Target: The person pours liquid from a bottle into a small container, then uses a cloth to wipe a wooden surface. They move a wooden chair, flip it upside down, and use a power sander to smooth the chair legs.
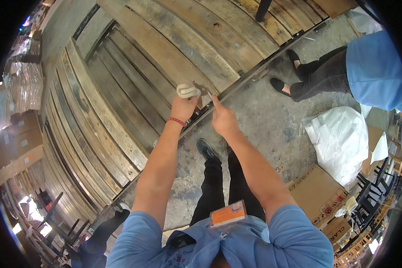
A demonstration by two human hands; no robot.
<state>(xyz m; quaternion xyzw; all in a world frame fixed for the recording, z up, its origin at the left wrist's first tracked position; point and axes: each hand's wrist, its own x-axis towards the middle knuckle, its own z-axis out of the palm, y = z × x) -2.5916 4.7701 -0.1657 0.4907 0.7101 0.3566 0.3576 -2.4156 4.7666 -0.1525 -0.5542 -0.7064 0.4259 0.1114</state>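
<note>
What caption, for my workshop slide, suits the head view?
Left hand holding a pale rounded item by wooden slats, right hand close beside it, another person standing nearby.

Two hands (pixel 183 107) (pixel 224 120), one bracelet (pixel 177 121), apparently two co-workers (pixel 375 67) (pixel 94 239)

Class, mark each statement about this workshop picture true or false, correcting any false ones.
1. The left hand holds an off-white coiled thing. True.
2. The red bracelet is on the right wrist. False: the red bracelet is on the left wrist.
3. A white plastic bag lies at the picture's right. True.
4. The slats are bright green. False: the slats are brownish.
</note>
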